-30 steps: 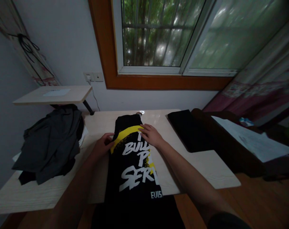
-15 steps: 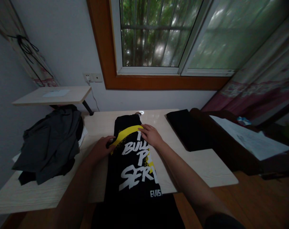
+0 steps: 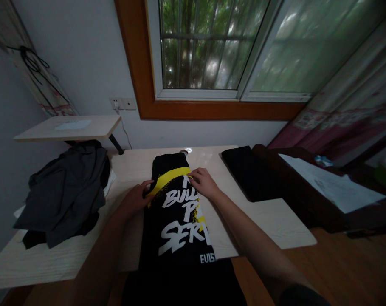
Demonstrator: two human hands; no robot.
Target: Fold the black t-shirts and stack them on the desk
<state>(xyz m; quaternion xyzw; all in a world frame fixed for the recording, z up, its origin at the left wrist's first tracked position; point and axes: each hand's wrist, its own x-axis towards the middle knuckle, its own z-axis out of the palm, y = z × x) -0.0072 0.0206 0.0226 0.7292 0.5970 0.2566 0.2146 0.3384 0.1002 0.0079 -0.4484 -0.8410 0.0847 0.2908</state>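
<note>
A black T-shirt (image 3: 175,212) with white lettering and a yellow arc lies folded into a long strip on the table, its near end at the front edge. My left hand (image 3: 136,198) grips the strip's left edge beside the yellow arc, with the thumb and fingers closed on the cloth. At the opposite edge, my right hand (image 3: 204,182) pinches the fabric near the arc's right end. The undersides of the folds are hidden.
On the left, a heap of dark grey clothes (image 3: 65,191) sits below a small raised shelf (image 3: 68,127). A folded black cloth (image 3: 243,170) lies at the right of the pale table (image 3: 282,225). White paper (image 3: 333,182) rests farther right. A window (image 3: 208,46) is behind.
My right hand's fingers have drawn in slightly and bent more at the shirt's right edge. My left hand stays at the left edge, and the shirt lies almost the same.
</note>
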